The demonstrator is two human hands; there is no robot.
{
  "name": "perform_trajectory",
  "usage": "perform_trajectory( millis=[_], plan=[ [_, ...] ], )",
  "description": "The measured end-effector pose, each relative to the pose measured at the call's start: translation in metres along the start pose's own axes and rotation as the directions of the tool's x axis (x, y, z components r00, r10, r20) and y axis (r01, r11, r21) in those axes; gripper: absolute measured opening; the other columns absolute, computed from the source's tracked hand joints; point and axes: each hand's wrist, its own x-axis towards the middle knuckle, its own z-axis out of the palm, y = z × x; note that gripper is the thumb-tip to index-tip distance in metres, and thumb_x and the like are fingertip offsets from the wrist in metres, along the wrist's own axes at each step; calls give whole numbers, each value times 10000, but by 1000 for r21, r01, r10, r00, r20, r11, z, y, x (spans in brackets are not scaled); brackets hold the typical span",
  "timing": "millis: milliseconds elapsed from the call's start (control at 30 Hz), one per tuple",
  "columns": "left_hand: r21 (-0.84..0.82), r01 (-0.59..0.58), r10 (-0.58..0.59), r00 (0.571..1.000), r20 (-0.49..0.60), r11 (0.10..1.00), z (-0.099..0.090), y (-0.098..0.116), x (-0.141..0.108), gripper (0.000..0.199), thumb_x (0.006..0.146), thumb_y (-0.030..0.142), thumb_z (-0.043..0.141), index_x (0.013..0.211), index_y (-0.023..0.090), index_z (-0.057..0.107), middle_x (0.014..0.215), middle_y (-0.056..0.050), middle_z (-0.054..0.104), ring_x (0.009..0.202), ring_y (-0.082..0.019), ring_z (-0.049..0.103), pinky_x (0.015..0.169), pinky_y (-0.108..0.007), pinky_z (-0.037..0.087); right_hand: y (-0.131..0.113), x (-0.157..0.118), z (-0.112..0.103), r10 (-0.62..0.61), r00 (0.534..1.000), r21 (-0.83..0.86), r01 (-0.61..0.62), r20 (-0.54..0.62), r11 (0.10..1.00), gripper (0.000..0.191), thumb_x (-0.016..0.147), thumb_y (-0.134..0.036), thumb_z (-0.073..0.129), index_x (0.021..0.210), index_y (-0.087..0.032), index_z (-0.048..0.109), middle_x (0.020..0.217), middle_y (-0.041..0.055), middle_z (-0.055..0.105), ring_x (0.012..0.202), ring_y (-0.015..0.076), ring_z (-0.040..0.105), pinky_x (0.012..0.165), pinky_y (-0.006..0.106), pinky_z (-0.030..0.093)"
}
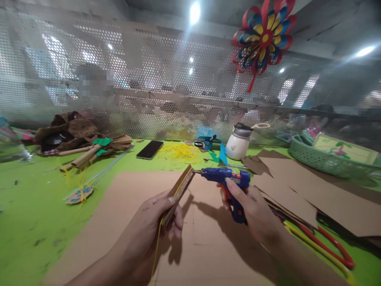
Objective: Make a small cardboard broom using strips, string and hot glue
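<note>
My left hand [159, 214] is closed on a stack of narrow brown cardboard strips [181, 190], tilted up to the right. A yellow string [156, 246] runs along the strips and hangs down past my palm. In my right hand [253, 206] is a blue hot glue gun [224, 176], my fingers wrapped round its handle by the orange trigger. Its nozzle points left and meets, or nearly meets, the top end of the strips. Under both hands lies a large brown cardboard sheet [119, 198] on the green table [26, 214].
Behind stand a phone [150, 149], yellow shreds [178, 153] and a white jar [238, 143]. Cardboard pieces [327, 186], red-handled scissors [336, 250] and a green basket [330, 161] lie right. Rolled cardboard tubes [86, 155] are left. A perforated screen [149, 79] closes the back.
</note>
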Motion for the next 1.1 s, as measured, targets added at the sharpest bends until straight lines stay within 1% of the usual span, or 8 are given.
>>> perform_trajectory(
  millis=[100, 233, 400, 567, 733, 867, 933, 1100],
  plan=[
    [11, -1, 1, 1000, -22, 1000, 2, 2, -1, 397, 852, 306, 479, 508, 147, 598, 427, -28, 536, 383, -87, 449, 425, -198, 325, -1, -1, 1, 18, 1000, -6, -18, 12, 1000, 454, 906, -580, 487, 776, -158, 591, 579, -20, 505, 542, 118, 447, 532, 255, 328],
    [26, 10, -9, 1000, -22, 1000, 2, 2, -2, 396, 845, 313, 476, 510, 146, 604, 436, -30, 541, 399, -90, 459, 430, -198, 325, 0, 0, 1, 12, 1000, 18, -12, -13, 1000, 452, 908, -576, 485, 778, -157, 595, 581, -24, 497, 536, 113, 439, 525, 254, 311],
    [31, 17, -17, 1000, 6, 999, -1, 1, 0, 391, 851, 320, 470, 535, 146, 620, 462, -40, 568, 411, -99, 479, 434, -205, 333, 0, 1, 1, 6, 1000, 1, -6, -9, 1000, 494, 904, -582, 487, 644, -166, 545, 560, -22, 481, 530, 109, 434, 529, 257, 309],
    [29, -3, 3, 1000, 10, 1000, -2, 0, 1, 405, 850, 320, 458, 518, 150, 616, 434, -40, 551, 393, -101, 462, 423, -213, 323, -1, -1, 1, 14, 1000, 10, -13, -20, 1000, 462, 909, -574, 486, 737, -157, 589, 578, -24, 493, 533, 109, 432, 526, 254, 305],
    [23, 1, -1, 1000, -19, 1000, 1, 1, 0, 405, 855, 305, 455, 514, 150, 608, 445, -37, 554, 401, -94, 456, 429, -209, 320, 0, -3, 2, 24, 1000, 4, -24, -10, 1000, 463, 916, -558, 490, 698, -158, 573, 572, -23, 490, 539, 104, 429, 529, 245, 313],
    [28, 13, -11, 999, -49, 1000, 1, 1, -2, 405, 859, 315, 473, 511, 149, 597, 452, -35, 545, 414, -96, 463, 429, -209, 318, 0, -3, 2, 19, 999, 71, -16, -39, 997, 421, 899, -555, 522, 788, -156, 598, 602, -24, 502, 535, 103, 432, 518, 240, 324],
    [35, 14, -12, 998, -58, 999, 1, 1, -3, 396, 860, 319, 482, 524, 148, 603, 459, -35, 548, 421, -97, 471, 429, -207, 319, -1, -3, 2, 22, 998, 100, -16, -65, 995, 416, 883, -556, 546, 795, -154, 603, 607, -19, 509, 536, 106, 443, 513, 240, 336],
    [32, 6, -5, 1000, -28, 999, 0, 1, -1, 394, 856, 304, 463, 523, 145, 602, 456, -36, 543, 419, -100, 473, 435, -208, 332, -4, -2, 4, 30, 993, 214, -5, -115, 977, 403, 837, -557, 612, 819, -154, 622, 662, -3, 549, 535, 104, 484, 492, 231, 362]
  ],
)
